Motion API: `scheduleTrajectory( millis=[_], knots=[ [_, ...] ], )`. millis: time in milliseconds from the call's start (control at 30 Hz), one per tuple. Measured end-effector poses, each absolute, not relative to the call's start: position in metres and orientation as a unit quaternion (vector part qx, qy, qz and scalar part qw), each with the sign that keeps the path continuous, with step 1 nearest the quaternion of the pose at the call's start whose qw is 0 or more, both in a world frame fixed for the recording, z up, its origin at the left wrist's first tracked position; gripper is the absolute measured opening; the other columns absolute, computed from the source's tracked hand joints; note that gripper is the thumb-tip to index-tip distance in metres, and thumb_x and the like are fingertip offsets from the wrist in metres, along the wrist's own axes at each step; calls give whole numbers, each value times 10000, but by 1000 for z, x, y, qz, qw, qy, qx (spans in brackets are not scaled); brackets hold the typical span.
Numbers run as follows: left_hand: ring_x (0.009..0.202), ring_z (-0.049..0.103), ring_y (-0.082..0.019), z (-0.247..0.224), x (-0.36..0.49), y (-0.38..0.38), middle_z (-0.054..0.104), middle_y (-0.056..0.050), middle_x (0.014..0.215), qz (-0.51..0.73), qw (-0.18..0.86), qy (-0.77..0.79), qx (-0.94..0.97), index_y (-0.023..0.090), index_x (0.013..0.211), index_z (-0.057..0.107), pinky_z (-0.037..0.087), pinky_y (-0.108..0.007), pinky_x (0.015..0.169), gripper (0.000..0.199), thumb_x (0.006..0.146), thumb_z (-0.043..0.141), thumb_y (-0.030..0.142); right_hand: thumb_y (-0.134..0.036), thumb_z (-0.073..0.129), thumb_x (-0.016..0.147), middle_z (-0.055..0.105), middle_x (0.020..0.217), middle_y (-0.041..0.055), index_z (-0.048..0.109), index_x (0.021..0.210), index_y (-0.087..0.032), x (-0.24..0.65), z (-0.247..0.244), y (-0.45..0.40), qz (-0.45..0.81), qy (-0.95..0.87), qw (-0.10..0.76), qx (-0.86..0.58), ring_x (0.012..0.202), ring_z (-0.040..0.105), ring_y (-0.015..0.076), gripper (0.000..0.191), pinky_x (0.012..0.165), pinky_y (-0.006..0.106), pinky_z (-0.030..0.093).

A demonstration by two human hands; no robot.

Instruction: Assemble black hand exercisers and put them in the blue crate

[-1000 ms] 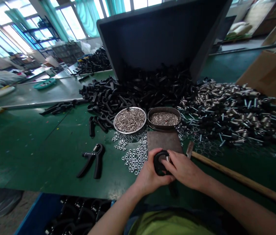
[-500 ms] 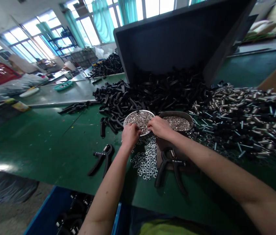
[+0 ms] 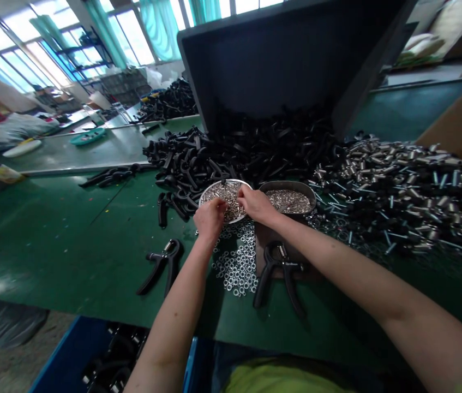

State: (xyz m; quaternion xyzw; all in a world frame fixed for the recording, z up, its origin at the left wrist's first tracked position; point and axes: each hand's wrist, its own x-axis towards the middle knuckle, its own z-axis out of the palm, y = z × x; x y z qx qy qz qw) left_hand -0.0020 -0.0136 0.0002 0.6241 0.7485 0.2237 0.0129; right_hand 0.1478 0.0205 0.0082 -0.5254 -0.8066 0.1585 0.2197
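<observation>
My left hand point(image 3: 209, 219) is over the near left rim of a round bowl point(image 3: 205, 194), its thumb and fingertips pinched together. Small shiny metal pins point(image 3: 231, 192) fill this bowl. From the right, my right hand point(image 3: 256, 204) reaches over the same bowl, fingers closed just above the pins. Whatever either hand pinches is too small to make out. Loose metal nuts point(image 3: 237, 267) are spread on the green table below the bowl. One black hand grip strengthener point(image 3: 274, 267) lies right of the nuts; another hand grip strengthener point(image 3: 165, 262) lies left of my left forearm.
An oval tin point(image 3: 312, 192) of small metal parts adjoins the bowl. Behind stands a big tilted grey bin point(image 3: 192, 71), with black handles point(image 3: 185, 158) spilling from it. Springs and bolts point(image 3: 411, 191) are heaped at right. A blue crate point(image 3: 65, 355) sits below the table edge.
The whole view has shifted, so the scene sits further left. My left hand has risen slightly, fingertips pinched; my right hand stays at the bowl's right side.
</observation>
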Motion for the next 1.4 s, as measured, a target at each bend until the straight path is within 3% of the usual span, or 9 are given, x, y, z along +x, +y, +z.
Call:
scheduleTrajectory(
  millis=[133,267,367,467,700,833,1033,1200,1400],
  knots=[
    [655,592,-151,5,0,-31,658,-21,714,360,111,688,620,214,914,653,383,-240,611,215,864,495,351,-247,524,858,682,842,25,653,898,-182,186,22,-9,213,-809,244,-491,762,595,138,150,681,244,394],
    [472,479,-100,-2,10,-72,512,38,533,401,374,599,584,167,929,664,364,-209,487,283,838,503,382,-204,512,839,666,732,18,673,845,-178,233,13,-46,321,-781,211,-492,682,588,129,163,657,253,401],
    [495,509,-98,-12,21,-105,551,32,591,389,536,553,506,149,964,653,399,-205,462,313,755,601,375,-174,480,839,641,696,6,629,916,-181,252,-3,-63,356,-762,195,-504,660,588,128,168,645,250,407],
    [532,565,-116,-20,30,-127,616,-1,648,386,592,548,447,139,819,629,435,-212,463,294,671,686,387,-159,480,828,636,712,-2,577,944,-186,253,-12,-67,346,-763,192,-510,672,587,130,153,643,245,406],
    [467,485,-97,-23,44,-133,543,46,511,359,504,577,532,164,676,626,384,-210,481,184,735,635,338,-106,462,819,655,875,79,564,1003,-173,235,3,-73,156,-869,76,-464,814,590,195,221,677,279,409],
    [636,568,-133,-21,60,-127,642,6,688,334,426,569,619,178,761,665,423,-234,600,103,770,605,261,-152,447,860,652,885,96,583,977,-186,230,5,-81,93,-884,8,-458,858,586,219,183,687,293,421],
    [686,585,-130,-21,73,-121,648,14,748,294,367,559,683,189,847,628,421,-225,634,93,760,626,157,-290,411,908,639,1050,85,552,1097,-199,287,-3,-110,74,-835,120,-531,983,574,217,252,782,326,449],
    [825,577,-172,-15,76,-122,650,-35,861,219,211,497,813,202,907,615,435,-267,723,129,822,549,130,-487,451,848,635,892,76,568,907,-221,358,-31,-166,35,-774,74,-627,811,597,233,297,611,327,448],
    [853,565,-187,-12,79,-121,628,-52,857,115,142,455,872,222,940,617,450,-284,750,135,875,501,201,-439,387,865,636,811,94,548,845,-205,372,-42,-187,21,-726,107,-679,714,609,245,285,580,351,436]
  ],
)
